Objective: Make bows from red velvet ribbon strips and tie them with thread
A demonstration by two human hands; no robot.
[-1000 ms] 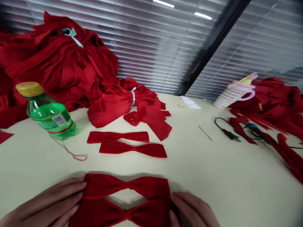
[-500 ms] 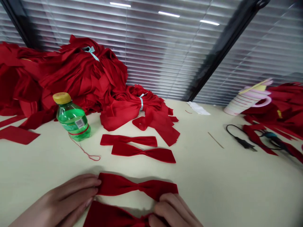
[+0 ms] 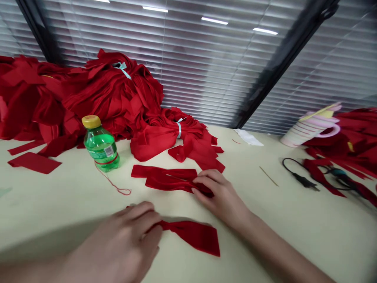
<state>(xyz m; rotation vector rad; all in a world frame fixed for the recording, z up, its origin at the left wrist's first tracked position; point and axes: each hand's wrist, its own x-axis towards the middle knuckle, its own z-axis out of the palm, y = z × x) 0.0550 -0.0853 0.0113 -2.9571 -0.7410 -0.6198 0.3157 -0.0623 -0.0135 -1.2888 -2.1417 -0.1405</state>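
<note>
A red fabric bow, narrow at its middle, lies near the front of the table. My left hand covers its left half, fingers bent and closed around it near the pinched middle. Farther back, two red bow pieces lie close together: a rear strip and a front bow. My right hand reaches to the right end of the front bow, thumb and fingers closed on it. The fabric under both hands is partly hidden.
A green bottle with red thread stands behind left. Tied red fabric bundles pile against the blinds. At the right are a striped cup, a black cable, more red fabric, and a thin stick.
My right hand has moved away from the near bows to the farther bow. My left hand has shifted right, over the near bow. The nearest bow no longer shows; the view has shifted slightly.
</note>
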